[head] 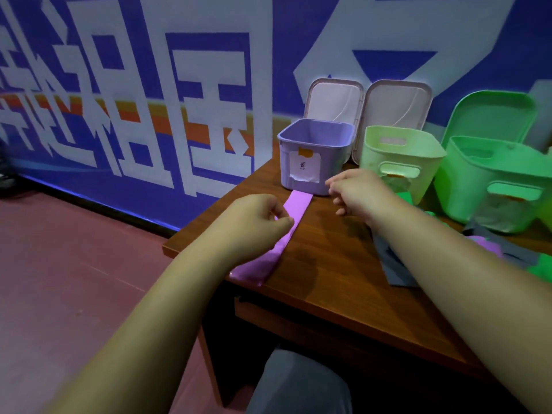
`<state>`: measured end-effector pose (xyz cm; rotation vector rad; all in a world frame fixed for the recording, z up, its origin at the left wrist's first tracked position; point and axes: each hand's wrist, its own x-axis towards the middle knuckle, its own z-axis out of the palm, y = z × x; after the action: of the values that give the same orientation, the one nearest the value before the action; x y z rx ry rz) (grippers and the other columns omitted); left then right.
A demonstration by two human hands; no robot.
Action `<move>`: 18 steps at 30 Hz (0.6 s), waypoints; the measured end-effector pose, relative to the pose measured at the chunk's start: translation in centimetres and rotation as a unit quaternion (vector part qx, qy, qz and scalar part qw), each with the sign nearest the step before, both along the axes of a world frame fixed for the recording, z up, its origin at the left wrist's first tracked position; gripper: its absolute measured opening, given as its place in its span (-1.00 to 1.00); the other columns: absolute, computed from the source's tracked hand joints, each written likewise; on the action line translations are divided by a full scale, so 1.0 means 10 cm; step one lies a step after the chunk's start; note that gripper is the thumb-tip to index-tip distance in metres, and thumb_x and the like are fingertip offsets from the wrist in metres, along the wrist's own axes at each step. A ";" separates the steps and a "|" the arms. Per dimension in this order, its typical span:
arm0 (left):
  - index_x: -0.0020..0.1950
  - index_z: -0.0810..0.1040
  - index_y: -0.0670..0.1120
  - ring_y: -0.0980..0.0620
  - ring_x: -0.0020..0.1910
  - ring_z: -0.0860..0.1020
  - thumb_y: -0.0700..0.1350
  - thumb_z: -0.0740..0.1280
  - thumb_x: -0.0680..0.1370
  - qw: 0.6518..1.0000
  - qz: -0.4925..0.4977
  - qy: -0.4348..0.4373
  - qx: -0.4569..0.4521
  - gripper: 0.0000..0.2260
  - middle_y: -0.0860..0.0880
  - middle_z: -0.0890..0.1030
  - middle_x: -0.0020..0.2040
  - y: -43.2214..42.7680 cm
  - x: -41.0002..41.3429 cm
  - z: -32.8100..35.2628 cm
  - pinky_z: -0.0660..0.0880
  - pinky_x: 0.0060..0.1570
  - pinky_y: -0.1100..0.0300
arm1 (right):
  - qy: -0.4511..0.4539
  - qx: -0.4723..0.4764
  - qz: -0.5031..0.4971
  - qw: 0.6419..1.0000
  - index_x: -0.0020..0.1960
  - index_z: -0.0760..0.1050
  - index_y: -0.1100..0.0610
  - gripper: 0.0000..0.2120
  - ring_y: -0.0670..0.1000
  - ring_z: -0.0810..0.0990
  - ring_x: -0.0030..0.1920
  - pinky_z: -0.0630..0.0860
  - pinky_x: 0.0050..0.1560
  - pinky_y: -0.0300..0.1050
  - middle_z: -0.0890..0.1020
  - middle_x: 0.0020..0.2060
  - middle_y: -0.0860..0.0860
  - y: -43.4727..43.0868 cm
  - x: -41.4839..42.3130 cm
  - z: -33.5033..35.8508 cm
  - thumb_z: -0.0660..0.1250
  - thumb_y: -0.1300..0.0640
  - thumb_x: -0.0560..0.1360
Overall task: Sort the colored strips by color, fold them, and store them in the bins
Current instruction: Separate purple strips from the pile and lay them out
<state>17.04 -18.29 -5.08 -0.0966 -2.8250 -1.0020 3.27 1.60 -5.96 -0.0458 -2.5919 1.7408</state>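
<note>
Dark brown wood makes up the counter (pixel 343 279), whose near corner juts over a dull red floor (pixel 89 264). Closest on it, a purple strip (pixel 294 209) lies flat, running from the near edge straight away toward the bins, probably laid out full length so it can be folded end to end. Of the two hands, the left hand (pixel 257 222) sits about halfway along the strip, thumb and curled fingers pinching its edge, which looks like pinning it or starting a fold. The right hand (pixel 355 192) hovers just beside the strip's far end, fingers loosely curled, with nothing in them that I can see. Off to the right, by the right forearm, a heap of strips (pixel 397 264) in grey, purple and green waits unsorted. At the strip's far end stands a purple bin (pixel 331 171), lid up, with a paper label (pixel 303 167) on its front, the likely home for this colour. Beside it sit a pale green bin (pixel 400 156) and a bright green bin (pixel 490 174). Behind everything, a blue wall (pixel 209 70) carries big white characters and an orange stripe.
</note>
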 end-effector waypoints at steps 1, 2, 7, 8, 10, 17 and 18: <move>0.01 0.64 0.06 0.14 -0.26 0.62 0.06 0.37 0.65 1.000 -0.021 0.007 -0.005 -0.89 0.06 0.67 -0.26 0.13 -0.04 0.03 0.43 -0.31 0.24 | 0.019 0.012 0.018 1.000 -0.03 0.67 0.12 -0.77 0.00 0.54 -0.34 0.52 -0.46 -0.16 0.64 -0.19 0.08 0.14 0.10 0.10 0.28 0.34 0.60; -0.01 0.64 0.06 0.16 -0.28 0.61 0.05 0.38 0.64 0.999 -0.043 0.018 -0.010 -0.89 0.06 0.66 -0.28 0.27 -0.09 0.06 0.43 -0.31 0.24 | 0.035 0.028 0.031 0.999 -0.04 0.67 0.10 -0.77 -0.01 0.54 -0.35 0.52 -0.45 -0.16 0.66 -0.21 0.06 0.30 0.19 0.20 0.28 0.33 0.60; -0.03 0.67 -0.03 0.16 -0.34 0.56 -0.01 0.41 0.61 0.985 -0.158 0.068 -0.031 -0.89 0.10 0.61 -0.35 1.13 -0.39 0.16 0.46 -0.23 0.18 | 0.113 0.160 0.016 0.981 -0.08 0.69 0.04 -0.82 -0.01 0.58 -0.37 0.47 -0.40 -0.18 0.74 -0.23 0.02 1.25 0.45 0.37 0.35 0.25 0.57; -0.02 0.67 -0.02 0.13 -0.29 0.58 -0.02 0.41 0.61 0.979 -0.185 0.073 -0.042 -0.90 0.08 0.63 -0.31 1.32 -0.46 0.18 0.47 -0.19 0.17 | 0.115 0.175 0.007 0.978 -0.07 0.70 0.02 -0.81 -0.01 0.57 -0.38 0.44 -0.41 -0.21 0.74 -0.25 0.01 1.44 0.50 0.37 0.36 0.25 0.56; 0.03 0.67 -0.01 0.08 -0.16 0.63 -0.03 0.42 0.60 0.967 -0.236 0.073 -0.069 -0.91 0.06 0.67 -0.18 1.68 -0.61 0.18 0.52 -0.10 0.14 | 0.110 0.198 -0.009 0.974 -0.06 0.71 0.00 -0.80 0.01 0.59 -0.37 0.48 -0.37 -0.21 0.74 -0.27 -0.03 1.81 0.58 0.31 0.37 0.24 0.57; 0.28 0.62 0.00 -0.02 0.06 0.60 0.30 0.51 0.47 0.916 -0.333 0.030 -0.223 -0.48 0.00 0.64 0.12 2.56 -0.94 0.08 0.56 0.09 0.07 | 0.095 0.298 -0.027 0.950 -0.05 0.69 -0.08 -0.87 -0.17 0.64 -0.13 0.48 -0.18 -0.19 0.70 -0.18 -0.17 2.72 0.72 -0.08 0.41 0.12 0.61; 0.29 0.61 0.01 -0.01 0.07 0.58 0.33 0.52 0.44 0.909 -0.343 0.033 -0.236 -0.44 0.00 0.62 0.13 2.61 -0.95 0.05 0.55 0.09 0.06 | 0.097 0.290 -0.032 0.952 -0.03 0.70 -0.08 -0.87 -0.18 0.64 -0.14 0.49 -0.16 -0.16 0.70 -0.18 -0.17 2.78 0.73 -0.15 0.41 0.11 0.61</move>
<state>7.52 7.84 -4.62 -1.2102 -2.9374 -0.3338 10.60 29.36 -7.50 0.0471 -2.7892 0.8542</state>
